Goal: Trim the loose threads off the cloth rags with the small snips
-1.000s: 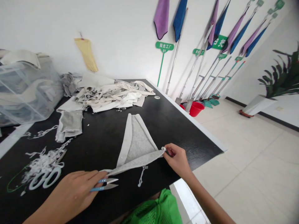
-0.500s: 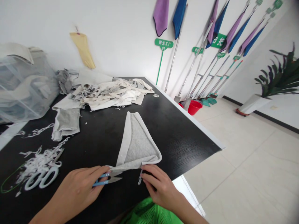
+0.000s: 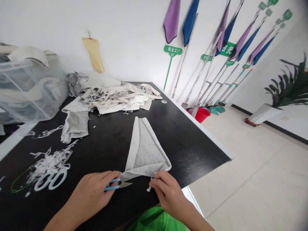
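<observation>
A grey triangular fabric piece with white binding (image 3: 145,150) lies on the black table (image 3: 187,141). My left hand (image 3: 92,194) grips small blue thread snips (image 3: 117,185), whose blades point at the fabric's near edge. My right hand (image 3: 168,192) pinches a loose white thread (image 3: 149,187) hanging from that near edge, just right of the snips.
White-handled scissors (image 3: 50,178) rest among white thread trimmings (image 3: 48,158) at the left. A heap of grey and cream fabric pieces (image 3: 110,96) lies at the back, next to a clear plastic bin (image 3: 29,89). Mops lean on the wall; a red bucket (image 3: 202,114) stands on the floor. Green mesh (image 3: 158,221) sits below.
My right hand let go of the fabric's right corner and came in to the hanging thread at the near edge. The left hand with the snips stayed near the edge.
</observation>
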The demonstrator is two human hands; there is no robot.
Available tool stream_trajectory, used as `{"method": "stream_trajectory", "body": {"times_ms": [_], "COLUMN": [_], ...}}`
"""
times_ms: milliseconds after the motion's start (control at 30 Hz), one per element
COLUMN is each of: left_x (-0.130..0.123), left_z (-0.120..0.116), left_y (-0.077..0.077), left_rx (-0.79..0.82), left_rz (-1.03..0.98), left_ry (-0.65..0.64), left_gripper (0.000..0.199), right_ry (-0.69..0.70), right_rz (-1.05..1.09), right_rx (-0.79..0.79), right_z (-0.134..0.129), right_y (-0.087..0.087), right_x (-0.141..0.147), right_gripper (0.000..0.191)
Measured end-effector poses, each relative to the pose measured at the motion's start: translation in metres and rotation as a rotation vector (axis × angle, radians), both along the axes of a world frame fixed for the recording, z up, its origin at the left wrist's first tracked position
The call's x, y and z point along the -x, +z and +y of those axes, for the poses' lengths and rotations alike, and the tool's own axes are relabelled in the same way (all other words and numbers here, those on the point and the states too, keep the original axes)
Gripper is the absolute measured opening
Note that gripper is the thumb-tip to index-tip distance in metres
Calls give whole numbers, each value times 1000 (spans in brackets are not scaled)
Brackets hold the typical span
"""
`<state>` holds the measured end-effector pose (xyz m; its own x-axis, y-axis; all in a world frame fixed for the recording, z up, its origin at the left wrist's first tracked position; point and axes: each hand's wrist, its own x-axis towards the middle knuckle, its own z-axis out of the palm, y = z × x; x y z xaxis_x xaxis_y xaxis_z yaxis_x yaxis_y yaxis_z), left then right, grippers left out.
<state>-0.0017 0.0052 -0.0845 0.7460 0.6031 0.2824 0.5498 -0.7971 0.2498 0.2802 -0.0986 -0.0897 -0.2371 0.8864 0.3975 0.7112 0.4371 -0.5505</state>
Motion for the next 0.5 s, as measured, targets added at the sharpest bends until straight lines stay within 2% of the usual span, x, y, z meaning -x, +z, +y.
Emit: {"method": "stream_trajectory", "body": {"times_ms": [100, 233, 367, 500], "left_x": [2, 5, 6, 4], "left_z": [-5, -15, -30, -46], "left_y": [-7, -11, -12, -20], "left_rx": [22, 37, 9, -25], "left_rz": [18, 60, 22, 26], "left_ry": [10, 40, 62, 80], "left_gripper": [24, 25, 27, 36], "right_ry": [-99, -150, -85, 52], "right_rz": [256, 408, 530, 610], "right_rx": [28, 88, 166, 243], "right_z": [3, 21, 55, 107], "right_y": [29, 75, 111, 133], "right_x": [-4, -6, 6, 33], "right_gripper": [16, 15, 17, 21]}}
